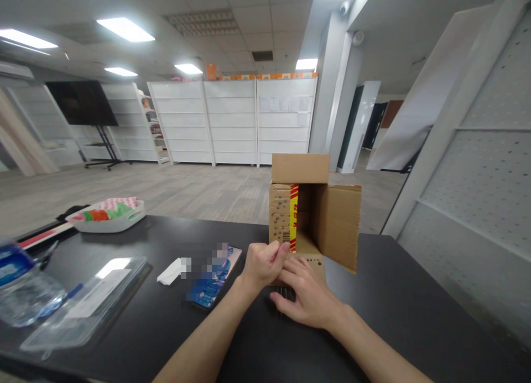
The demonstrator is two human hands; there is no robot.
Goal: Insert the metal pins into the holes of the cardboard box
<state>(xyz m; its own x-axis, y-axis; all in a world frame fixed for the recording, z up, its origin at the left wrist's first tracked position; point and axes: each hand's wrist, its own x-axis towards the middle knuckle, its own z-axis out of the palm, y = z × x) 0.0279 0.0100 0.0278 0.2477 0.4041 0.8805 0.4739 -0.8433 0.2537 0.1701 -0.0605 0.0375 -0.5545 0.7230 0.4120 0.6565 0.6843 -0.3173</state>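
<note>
A brown cardboard box (281,211) stands on the table with its opening facing me. Its top flap (300,168) is raised, its right flap (342,224) swings outward, and a lower flap (318,266) with a row of small holes hangs toward me. Yellow and red tape (293,217) runs down the left flap, which is dotted with dark marks. My left hand (265,264) is closed in a fist by the lower left corner; whatever it grips is hidden. My right hand (305,294) lies with fingers stretched over the lower flap. Thin light strips (286,293) show beneath its thumb, too unclear to name.
On the black table (398,294) to the left lie a phone-like slab with a blue picture (215,278), a white paper piece (170,271), a clear plastic case (91,300) and a water bottle (29,289). A white basket (108,223) holds colourful packets. A speckled panel (468,217) rises at right.
</note>
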